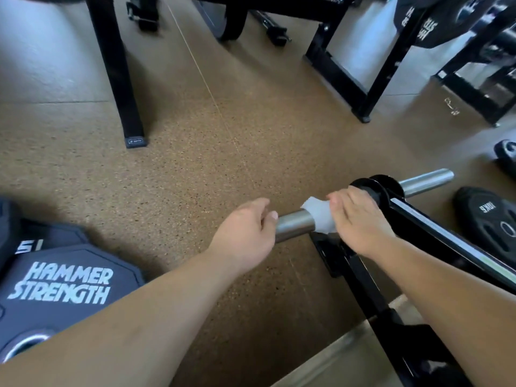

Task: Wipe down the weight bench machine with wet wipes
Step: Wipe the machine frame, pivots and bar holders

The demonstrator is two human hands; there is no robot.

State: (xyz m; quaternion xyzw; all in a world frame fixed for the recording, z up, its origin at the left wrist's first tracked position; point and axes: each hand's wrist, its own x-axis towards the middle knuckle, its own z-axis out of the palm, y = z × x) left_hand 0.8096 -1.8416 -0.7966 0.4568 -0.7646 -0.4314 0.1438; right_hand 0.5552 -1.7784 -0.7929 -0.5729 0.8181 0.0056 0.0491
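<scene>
Step in hand: wiping steel peg of weight bench machine, low near floor. Wet wipe wrapped over peg, just beside black collar. Right hand on top, fingers curled over wipe, pressing it to metal. Left hand at peg's free end, fingers curled round tip, apparently steadying it. Bare steel shows between hands.

Next move, by judgement: slide wipe outward along peg toward left hand, twisting to reach underside; left hand must let go to clear tip. Second peg beyond collar likely follows.
</scene>
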